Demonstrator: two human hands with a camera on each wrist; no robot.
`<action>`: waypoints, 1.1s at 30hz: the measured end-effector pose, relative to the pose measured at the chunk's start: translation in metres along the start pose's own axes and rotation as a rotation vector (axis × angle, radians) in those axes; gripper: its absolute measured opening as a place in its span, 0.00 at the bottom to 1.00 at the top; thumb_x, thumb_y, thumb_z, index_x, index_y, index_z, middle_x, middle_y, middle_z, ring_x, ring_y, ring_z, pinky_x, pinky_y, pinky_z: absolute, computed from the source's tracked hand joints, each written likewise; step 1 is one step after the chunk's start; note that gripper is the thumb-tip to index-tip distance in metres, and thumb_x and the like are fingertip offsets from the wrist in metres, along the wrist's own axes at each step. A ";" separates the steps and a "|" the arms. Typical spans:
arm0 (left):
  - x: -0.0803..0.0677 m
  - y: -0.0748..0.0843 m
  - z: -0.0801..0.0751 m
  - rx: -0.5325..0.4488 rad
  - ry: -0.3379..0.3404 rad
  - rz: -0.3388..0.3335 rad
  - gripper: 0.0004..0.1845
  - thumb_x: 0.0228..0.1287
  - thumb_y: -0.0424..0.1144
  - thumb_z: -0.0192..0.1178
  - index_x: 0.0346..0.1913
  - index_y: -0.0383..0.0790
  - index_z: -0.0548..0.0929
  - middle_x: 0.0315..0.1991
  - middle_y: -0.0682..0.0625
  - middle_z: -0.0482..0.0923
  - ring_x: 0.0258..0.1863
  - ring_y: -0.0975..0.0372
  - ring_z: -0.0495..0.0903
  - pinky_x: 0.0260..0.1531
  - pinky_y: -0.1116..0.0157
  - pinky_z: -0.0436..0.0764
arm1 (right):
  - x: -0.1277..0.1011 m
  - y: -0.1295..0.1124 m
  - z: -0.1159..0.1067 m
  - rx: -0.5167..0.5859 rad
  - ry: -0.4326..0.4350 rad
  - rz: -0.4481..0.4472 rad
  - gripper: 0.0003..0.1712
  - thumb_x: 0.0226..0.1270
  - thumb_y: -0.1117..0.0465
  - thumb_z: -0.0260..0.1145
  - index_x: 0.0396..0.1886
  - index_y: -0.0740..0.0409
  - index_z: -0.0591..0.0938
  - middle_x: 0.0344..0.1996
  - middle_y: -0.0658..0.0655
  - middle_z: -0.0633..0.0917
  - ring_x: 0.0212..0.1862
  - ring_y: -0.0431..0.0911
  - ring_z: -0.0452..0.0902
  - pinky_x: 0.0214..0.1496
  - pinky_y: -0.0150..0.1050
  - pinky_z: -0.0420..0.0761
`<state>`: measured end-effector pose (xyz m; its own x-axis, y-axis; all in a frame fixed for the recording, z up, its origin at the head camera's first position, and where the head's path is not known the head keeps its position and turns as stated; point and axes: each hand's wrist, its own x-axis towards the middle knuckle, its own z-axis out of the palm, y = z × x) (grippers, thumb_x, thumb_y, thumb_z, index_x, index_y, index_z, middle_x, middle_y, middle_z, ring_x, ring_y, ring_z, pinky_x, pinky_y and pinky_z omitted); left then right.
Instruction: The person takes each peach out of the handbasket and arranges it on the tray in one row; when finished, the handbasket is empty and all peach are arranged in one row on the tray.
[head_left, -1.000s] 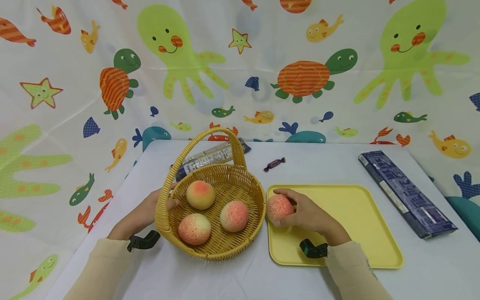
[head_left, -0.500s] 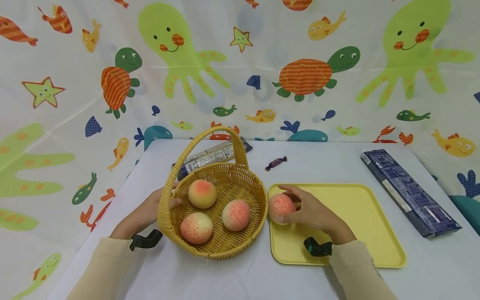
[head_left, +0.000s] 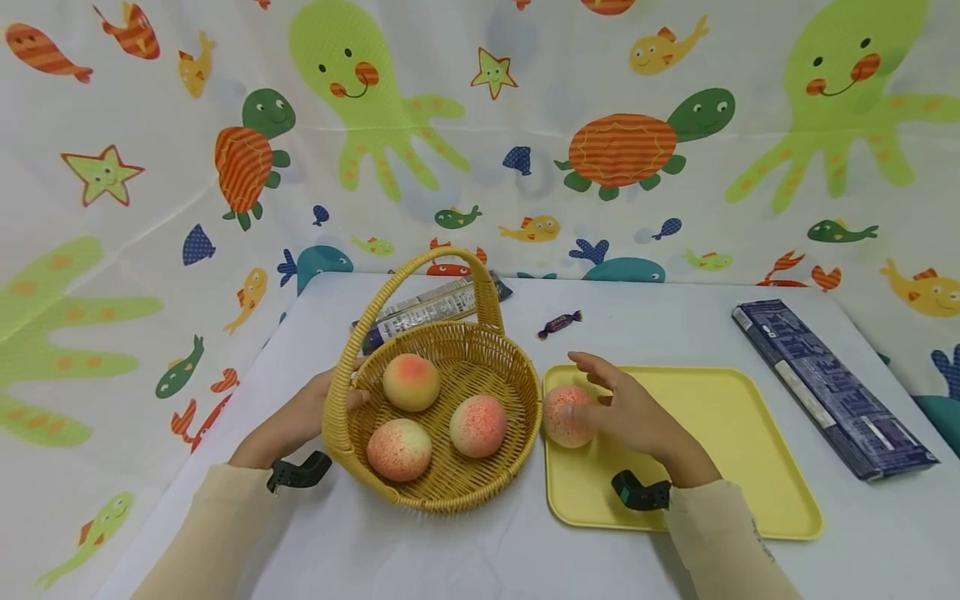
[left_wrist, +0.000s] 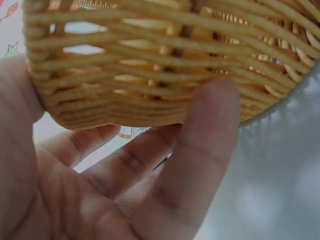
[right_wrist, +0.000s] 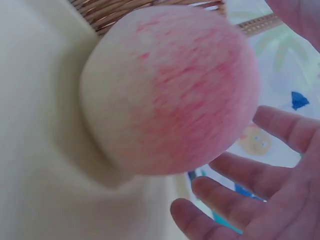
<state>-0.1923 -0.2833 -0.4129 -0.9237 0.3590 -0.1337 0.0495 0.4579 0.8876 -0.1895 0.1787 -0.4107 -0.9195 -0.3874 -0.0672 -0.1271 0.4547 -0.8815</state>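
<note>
On the left, our left hand grips the near-left rim of the basket, thumb hooked over the edge and fingers curled against the woven wall, just as it did a second ago. The basket has not shifted, and three peaches lie in it as before. Behind it a wrapped packet lies far on the table, and a small candy sits to its right.

The change is on the right. Our right hand, which was wrapped round the fourth peach, has let go: its fingers are now spread and apart from the fruit, though the head view makes it hard to say whether a fingertip brushes it. That peach rests on the far-left corner of the tray, just beside the basket. We judge it delivered and the hand free. A dark box lies far right
</note>
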 end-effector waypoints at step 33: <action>0.000 0.002 0.001 -0.061 -0.023 -0.024 0.29 0.78 0.38 0.54 0.79 0.40 0.65 0.53 0.31 0.83 0.38 0.55 0.89 0.39 0.58 0.89 | 0.050 -0.083 0.046 0.086 -0.297 -0.133 0.43 0.64 0.47 0.77 0.77 0.40 0.71 0.75 0.51 0.70 0.74 0.57 0.64 0.72 0.60 0.70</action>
<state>-0.1917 -0.2815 -0.4115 -0.9155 0.3671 -0.1644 0.0038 0.4166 0.9091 -0.2082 0.0844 -0.3628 -0.7467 -0.6613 -0.0707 -0.1956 0.3200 -0.9270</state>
